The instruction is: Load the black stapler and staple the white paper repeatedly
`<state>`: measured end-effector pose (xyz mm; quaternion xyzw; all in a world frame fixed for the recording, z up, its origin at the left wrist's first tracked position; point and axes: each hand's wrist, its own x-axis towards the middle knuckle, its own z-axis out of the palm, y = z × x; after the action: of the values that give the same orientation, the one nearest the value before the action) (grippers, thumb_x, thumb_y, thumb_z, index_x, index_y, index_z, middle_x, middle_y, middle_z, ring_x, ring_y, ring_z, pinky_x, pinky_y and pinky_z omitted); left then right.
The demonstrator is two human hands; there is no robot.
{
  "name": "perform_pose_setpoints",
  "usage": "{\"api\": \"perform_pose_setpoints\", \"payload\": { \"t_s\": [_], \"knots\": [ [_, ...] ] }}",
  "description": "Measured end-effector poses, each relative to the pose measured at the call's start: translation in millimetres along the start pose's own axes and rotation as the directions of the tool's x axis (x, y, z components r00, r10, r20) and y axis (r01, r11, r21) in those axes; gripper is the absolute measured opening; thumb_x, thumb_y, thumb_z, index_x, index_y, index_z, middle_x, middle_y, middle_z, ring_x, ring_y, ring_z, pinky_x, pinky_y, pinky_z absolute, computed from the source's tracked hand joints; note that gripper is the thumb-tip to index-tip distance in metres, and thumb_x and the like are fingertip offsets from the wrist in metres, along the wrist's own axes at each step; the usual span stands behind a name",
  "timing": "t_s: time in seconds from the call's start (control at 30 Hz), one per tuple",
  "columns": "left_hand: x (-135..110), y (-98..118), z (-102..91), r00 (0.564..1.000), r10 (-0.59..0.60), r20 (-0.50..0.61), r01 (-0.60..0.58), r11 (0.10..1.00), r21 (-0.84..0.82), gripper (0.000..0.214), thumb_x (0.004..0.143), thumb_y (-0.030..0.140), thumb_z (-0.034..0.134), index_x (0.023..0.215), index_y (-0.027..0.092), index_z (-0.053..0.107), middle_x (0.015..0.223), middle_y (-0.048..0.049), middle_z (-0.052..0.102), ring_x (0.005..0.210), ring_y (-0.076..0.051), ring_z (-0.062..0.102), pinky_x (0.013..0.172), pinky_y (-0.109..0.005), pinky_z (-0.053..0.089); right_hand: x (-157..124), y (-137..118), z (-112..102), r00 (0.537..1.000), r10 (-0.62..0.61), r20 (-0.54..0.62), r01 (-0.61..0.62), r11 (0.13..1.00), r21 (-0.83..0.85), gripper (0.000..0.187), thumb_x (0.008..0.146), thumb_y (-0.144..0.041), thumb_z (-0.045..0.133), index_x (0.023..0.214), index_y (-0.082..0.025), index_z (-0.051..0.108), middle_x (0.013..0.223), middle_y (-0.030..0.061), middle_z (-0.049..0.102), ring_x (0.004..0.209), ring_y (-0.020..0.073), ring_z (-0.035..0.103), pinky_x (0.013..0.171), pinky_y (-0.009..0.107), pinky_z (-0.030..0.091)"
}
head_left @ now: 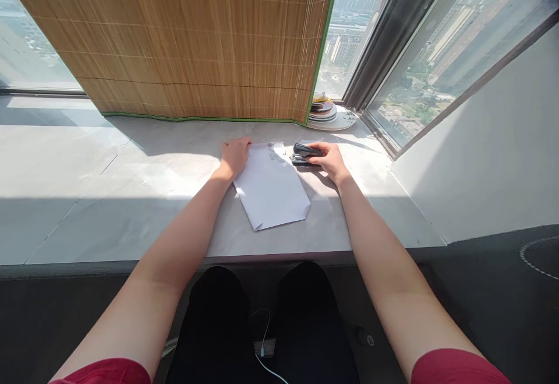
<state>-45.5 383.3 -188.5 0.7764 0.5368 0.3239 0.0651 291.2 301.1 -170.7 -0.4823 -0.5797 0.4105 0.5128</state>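
Observation:
A white folded paper (274,192), with rows of dark print near its top, lies on the pale windowsill (144,221). My left hand (236,155) is closed at the paper's upper left edge, its fingertips pinching that corner. In my right hand (331,161) is a black stapler (306,155), gripped between thumb and fingers. The stapler's front end points left and reaches the paper's upper right edge. Whether the paper sits between the stapler's jaws, I cannot tell.
A bamboo blind (196,46) with a green border hangs behind the sill. Stacked plates (332,117) stand in the back right corner by the window frame (371,40). A white wall (489,139) bounds the right side. Below the front edge runs a white cable (268,366).

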Motion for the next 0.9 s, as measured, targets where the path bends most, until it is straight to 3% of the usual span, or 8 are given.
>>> {"api": "perform_pose_setpoints", "payload": {
  "t_s": [0.13,0.2,0.23,0.3,0.37,0.5,0.6,0.9],
  "knots": [
    [-4,16,-12.2,0.993,0.098,-0.070,-0.098,0.995,0.001,0.020,0.102,0.031,0.060,0.114,0.028,0.076,0.136,-0.0136,0.073,0.135,-0.040,0.058,0.118,-0.063,0.037,-2,-6,4,0.997,-0.056,0.044,0.060,0.994,-0.095,0.038,0.067,-0.032,0.089,0.104,-0.023,0.082,0.106,0.0058,0.082,0.104,0.0289,0.076,0.103,0.054,0.062],
    [-6,26,-14.5,0.980,0.198,-0.017,-0.198,0.979,-0.056,0.020,0.101,0.032,0.064,0.115,0.029,0.077,0.141,-0.0118,0.071,0.138,-0.038,0.058,0.121,-0.060,0.039,-2,-9,7,0.993,-0.105,0.049,0.111,0.981,-0.159,0.038,0.071,-0.034,0.087,0.107,-0.024,0.083,0.110,0.0056,0.082,0.110,0.0297,0.075,0.110,0.055,0.058],
    [-6,31,-14.2,0.960,0.277,0.048,-0.271,0.957,-0.107,0.020,0.101,0.032,0.064,0.115,0.028,0.078,0.139,-0.0109,0.072,0.136,-0.036,0.061,0.120,-0.057,0.042,-3,-11,8,0.990,-0.134,0.050,0.141,0.971,-0.192,0.040,0.073,-0.036,0.086,0.111,-0.025,0.083,0.113,0.0056,0.082,0.113,0.0303,0.074,0.112,0.056,0.056],
    [-8,40,-11.8,0.878,0.442,0.183,-0.402,0.889,-0.220,0.022,0.102,0.035,0.066,0.118,0.027,0.079,0.134,-0.0095,0.076,0.131,-0.033,0.065,0.117,-0.053,0.047,-4,-14,11,0.978,-0.205,0.050,0.211,0.942,-0.262,0.041,0.078,-0.039,0.086,0.118,-0.029,0.083,0.117,0.0055,0.081,0.118,0.0313,0.071,0.114,0.057,0.053],
    [-11,47,-9.4,0.802,0.537,0.262,-0.463,0.835,-0.297,0.028,0.100,0.040,0.070,0.124,0.028,0.078,0.133,-0.0085,0.077,0.128,-0.032,0.068,0.115,-0.052,0.049,-4,-16,14,0.960,-0.274,0.059,0.278,0.904,-0.324,0.037,0.082,-0.039,0.083,0.118,-0.031,0.084,0.117,0.0052,0.081,0.118,0.0318,0.069,0.115,0.058,0.052],
    [-15,51,-11.2,0.745,0.592,0.307,-0.479,0.796,-0.371,0.030,0.099,0.040,0.072,0.128,0.032,0.078,0.134,-0.0061,0.078,0.125,-0.030,0.071,0.117,-0.052,0.047,-5,-19,18,0.939,-0.332,0.087,0.340,0.871,-0.354,0.029,0.086,-0.037,0.078,0.113,-0.032,0.086,0.112,0.0056,0.082,0.111,0.0325,0.068,0.112,0.058,0.052],
    [-16,50,-14.0,0.709,0.623,0.330,-0.491,0.773,-0.402,0.033,0.099,0.038,0.073,0.131,0.037,0.078,0.141,-0.0052,0.074,0.134,-0.030,0.067,0.121,-0.052,0.043,-4,-20,20,0.943,-0.323,0.078,0.329,0.876,-0.353,0.029,0.085,-0.038,0.077,0.113,-0.033,0.086,0.112,0.0057,0.082,0.111,0.0335,0.067,0.111,0.058,0.053],
    [-21,54,-10.6,0.642,0.600,0.476,-0.502,0.799,-0.330,0.047,0.102,0.054,0.068,0.149,0.051,0.067,0.172,0.0001,0.048,0.164,-0.038,0.034,0.134,-0.067,0.019,-5,-25,26,0.917,-0.369,0.149,0.397,0.824,-0.405,0.034,0.088,-0.035,0.072,0.119,-0.035,0.087,0.113,0.0050,0.082,0.109,0.0340,0.067,0.106,0.059,0.055]
  ]
}}
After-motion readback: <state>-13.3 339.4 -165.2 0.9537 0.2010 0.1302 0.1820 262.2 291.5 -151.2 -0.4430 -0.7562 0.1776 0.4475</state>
